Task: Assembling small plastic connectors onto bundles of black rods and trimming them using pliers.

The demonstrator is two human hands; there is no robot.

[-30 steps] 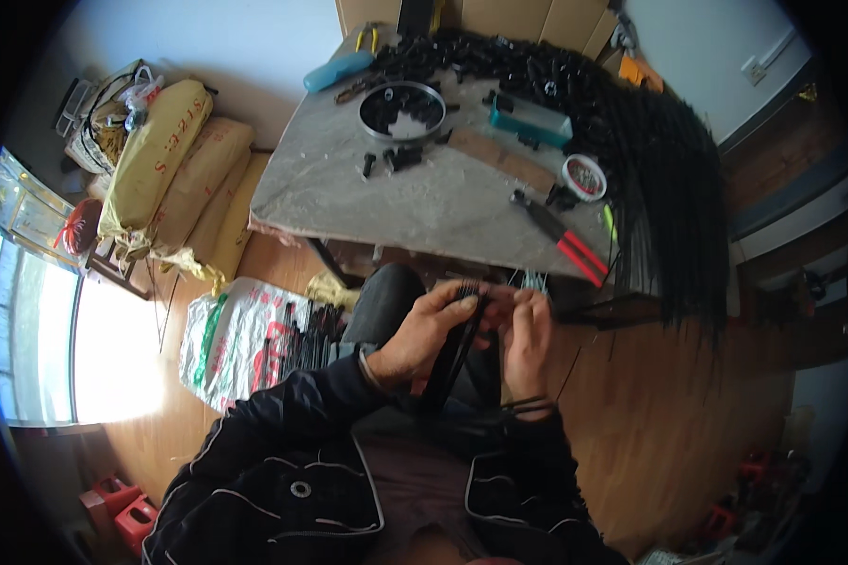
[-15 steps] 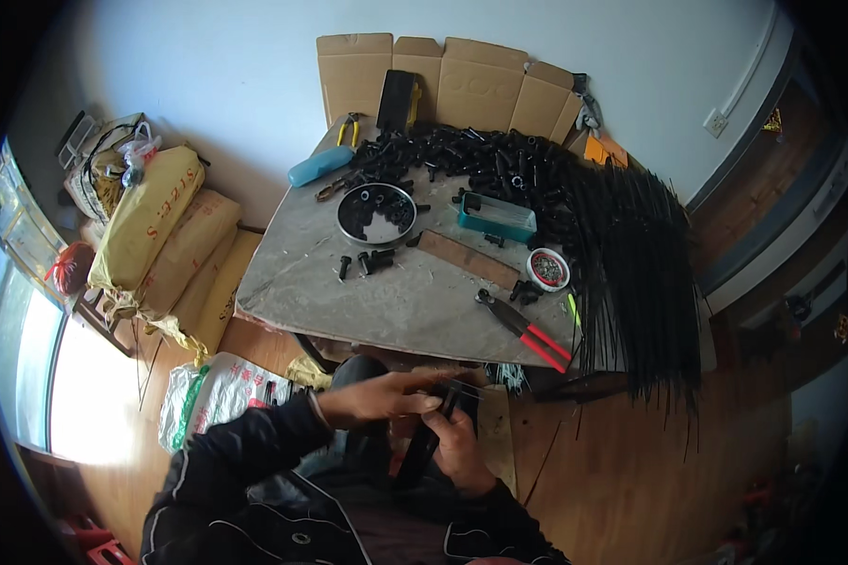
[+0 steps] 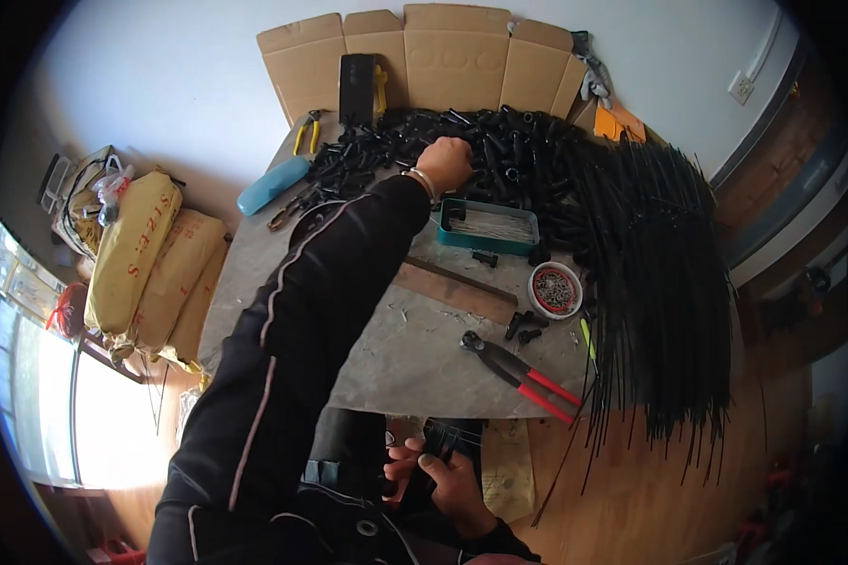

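Note:
My left hand (image 3: 446,162) reaches over the table into a pile of black tubular plastic pieces (image 3: 509,132). Its fingers curl down among them, and whatever they grip is hidden. Low over my lap, my right hand (image 3: 454,485) has its fingers and thumb closed round a dark piece (image 3: 450,436) with thin pale wires across it; its exact kind is unclear. Just below the left hand sits a teal box (image 3: 509,248) holding thin metal pins (image 3: 490,225). My left sleeve mostly covers the round dish.
Red-handled pliers (image 3: 520,379), a flat wooden strip (image 3: 457,292) and a white bowl of small metal bits (image 3: 555,290) lie on the table (image 3: 386,372). Long black rods (image 3: 664,301) overhang its right side. Cardboard (image 3: 454,61) stands behind. Stuffed sacks (image 3: 137,245) are stacked at left.
My left hand has left the dark piece at my lap and stretched forward to the black pile. My right hand stays low with the piece. The view has shifted closer over the table.

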